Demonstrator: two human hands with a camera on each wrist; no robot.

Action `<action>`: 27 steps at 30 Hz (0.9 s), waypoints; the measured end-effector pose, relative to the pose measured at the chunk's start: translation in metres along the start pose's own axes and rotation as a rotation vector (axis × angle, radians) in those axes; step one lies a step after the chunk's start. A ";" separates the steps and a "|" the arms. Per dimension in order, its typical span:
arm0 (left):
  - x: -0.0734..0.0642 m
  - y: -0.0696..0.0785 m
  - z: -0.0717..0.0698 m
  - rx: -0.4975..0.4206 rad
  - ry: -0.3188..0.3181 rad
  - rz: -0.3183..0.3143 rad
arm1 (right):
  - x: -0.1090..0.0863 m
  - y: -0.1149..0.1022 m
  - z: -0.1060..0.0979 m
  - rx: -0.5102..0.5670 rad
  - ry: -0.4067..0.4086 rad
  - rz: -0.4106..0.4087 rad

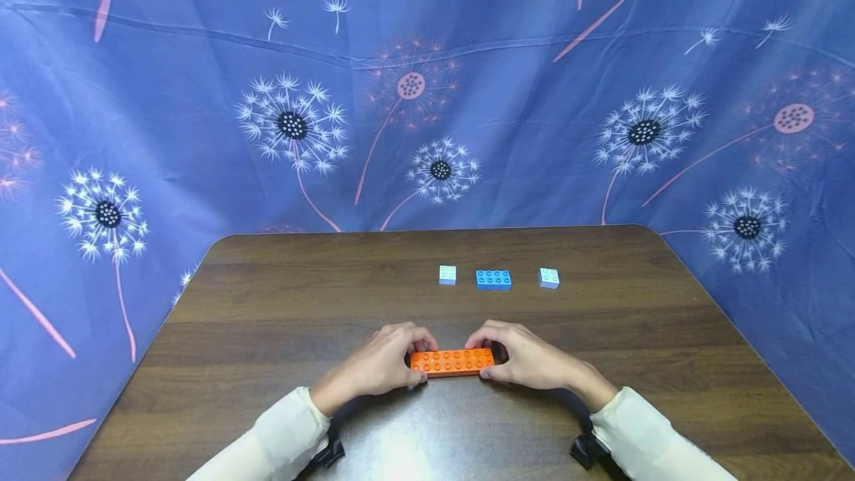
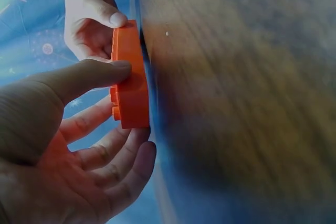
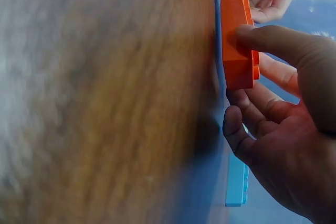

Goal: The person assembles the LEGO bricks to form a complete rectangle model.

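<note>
A long orange toy building brick (image 1: 453,363) with two rows of studs lies on the table in front of me, studs up. I cannot tell whether it is one piece or two end to end. My left hand (image 1: 382,364) pinches its left end, thumb (image 2: 107,74) on the near side and fingers toward the far side. At the opposite end my right hand (image 1: 534,361) grips likewise, its thumb (image 3: 273,40) pressed against the near side. Both wrist views show the brick's orange side (image 2: 132,87) between the hands.
Beyond the hands, a blue brick (image 1: 493,280) sits between two small pale blue bricks, one to the left (image 1: 447,275) and one to the right (image 1: 549,278). The brown wooden table (image 1: 300,295) ends at a blue dandelion-patterned cloth (image 1: 521,132).
</note>
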State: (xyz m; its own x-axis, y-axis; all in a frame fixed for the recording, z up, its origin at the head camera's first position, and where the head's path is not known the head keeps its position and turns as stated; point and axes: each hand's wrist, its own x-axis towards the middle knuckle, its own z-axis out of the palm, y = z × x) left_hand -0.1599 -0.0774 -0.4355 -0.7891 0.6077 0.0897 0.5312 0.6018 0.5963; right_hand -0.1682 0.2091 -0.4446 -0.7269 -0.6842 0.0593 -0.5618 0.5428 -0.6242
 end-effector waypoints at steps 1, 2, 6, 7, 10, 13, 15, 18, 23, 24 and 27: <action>0.000 0.000 0.000 0.001 -0.004 -0.003 | 0.000 0.000 0.000 0.000 -0.003 0.001; 0.001 -0.001 0.000 0.004 -0.008 -0.003 | 0.000 0.001 0.001 -0.001 -0.006 0.003; 0.002 -0.002 0.001 0.006 -0.021 -0.008 | 0.000 0.001 0.002 0.009 -0.014 0.009; 0.002 -0.002 0.002 0.008 -0.022 -0.008 | 0.000 0.001 0.002 0.013 -0.015 0.010; 0.002 -0.002 0.001 0.010 -0.022 -0.010 | 0.000 0.001 0.002 0.016 -0.019 0.011; 0.003 -0.001 0.001 0.012 -0.022 -0.014 | 0.000 0.001 0.002 0.010 -0.022 0.010; 0.003 -0.001 0.001 0.013 -0.025 -0.015 | 0.000 0.001 0.001 0.004 -0.024 0.009; 0.004 -0.001 0.001 0.015 -0.027 -0.013 | 0.000 0.001 0.001 -0.001 -0.024 0.010; 0.003 -0.003 0.001 0.000 -0.030 -0.014 | 0.000 0.000 0.001 -0.018 -0.028 -0.009; 0.002 -0.003 0.001 0.000 -0.030 -0.014 | 0.001 0.001 0.001 -0.019 -0.029 -0.020; 0.002 -0.004 0.002 0.009 -0.028 -0.011 | 0.002 0.002 -0.005 -0.015 -0.026 -0.040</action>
State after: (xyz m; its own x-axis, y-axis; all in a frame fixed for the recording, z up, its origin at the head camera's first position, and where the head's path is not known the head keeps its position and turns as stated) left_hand -0.1628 -0.0778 -0.4393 -0.7861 0.6151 0.0611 0.5256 0.6131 0.5897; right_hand -0.1726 0.2109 -0.4418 -0.6932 -0.7179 0.0641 -0.5964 0.5214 -0.6103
